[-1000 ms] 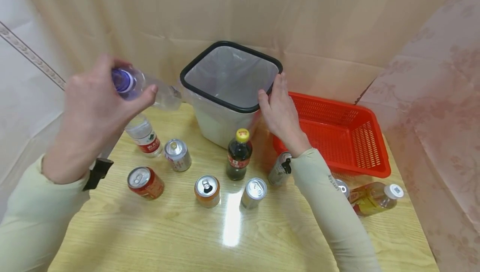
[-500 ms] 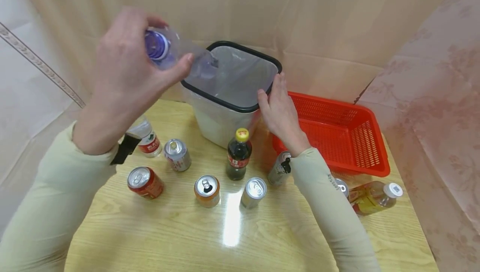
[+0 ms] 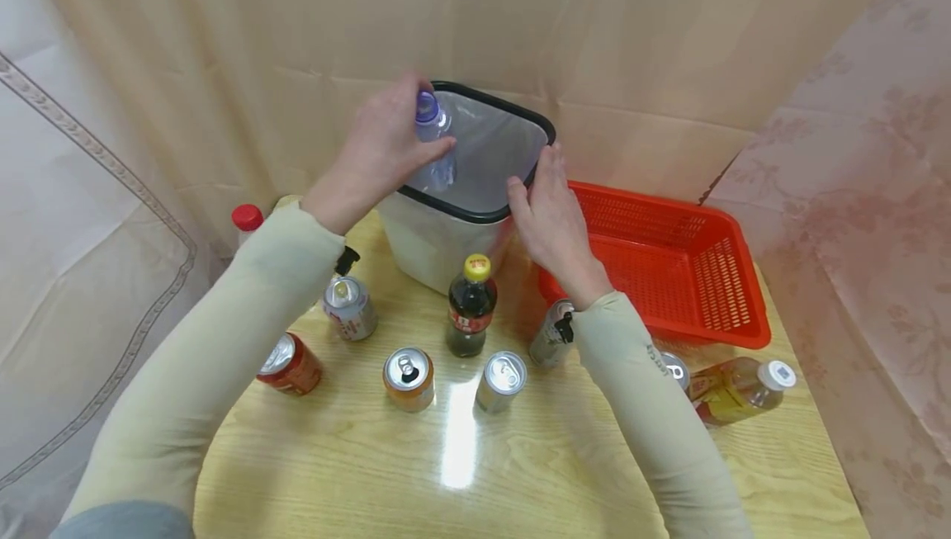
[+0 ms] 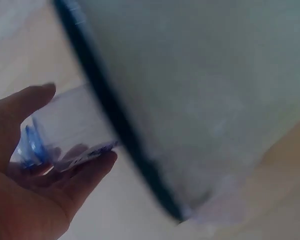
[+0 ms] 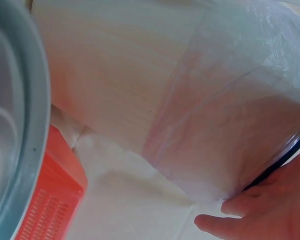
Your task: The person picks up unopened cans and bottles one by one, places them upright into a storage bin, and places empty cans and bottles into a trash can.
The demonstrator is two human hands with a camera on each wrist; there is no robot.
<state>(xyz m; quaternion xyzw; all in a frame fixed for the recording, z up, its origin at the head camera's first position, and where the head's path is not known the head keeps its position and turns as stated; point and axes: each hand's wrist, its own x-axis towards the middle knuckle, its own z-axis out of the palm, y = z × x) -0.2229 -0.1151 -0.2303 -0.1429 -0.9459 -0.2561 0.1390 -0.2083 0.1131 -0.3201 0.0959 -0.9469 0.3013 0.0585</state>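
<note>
My left hand (image 3: 382,139) holds a clear plastic bottle (image 3: 440,167) with a purple-blue cap. The bottle points down into the mouth of a white bin (image 3: 423,242), which has a clear liner and a black rim. In the left wrist view the thumb and fingers are around the bottle (image 4: 75,120) near its cap, beside the rim (image 4: 125,130). My right hand (image 3: 553,229) rests with extended fingers on the bin's right rim; the right wrist view shows its fingers (image 5: 225,225) by the liner-covered edge. A cola bottle (image 3: 471,312) with a yellow cap stands before the bin.
An orange can (image 3: 409,378), silver cans (image 3: 502,382) and a red can (image 3: 293,366) stand in front. A red-capped bottle (image 3: 248,217) is partly behind the left sleeve. Right of the bin sits a red plastic basket (image 3: 669,275); near it lies a yellow-labelled bottle (image 3: 739,392).
My left hand has carried the clear bottle rightward from the left side to over the bin, and the bottle now points down inside. The right hand has stayed on the rim.
</note>
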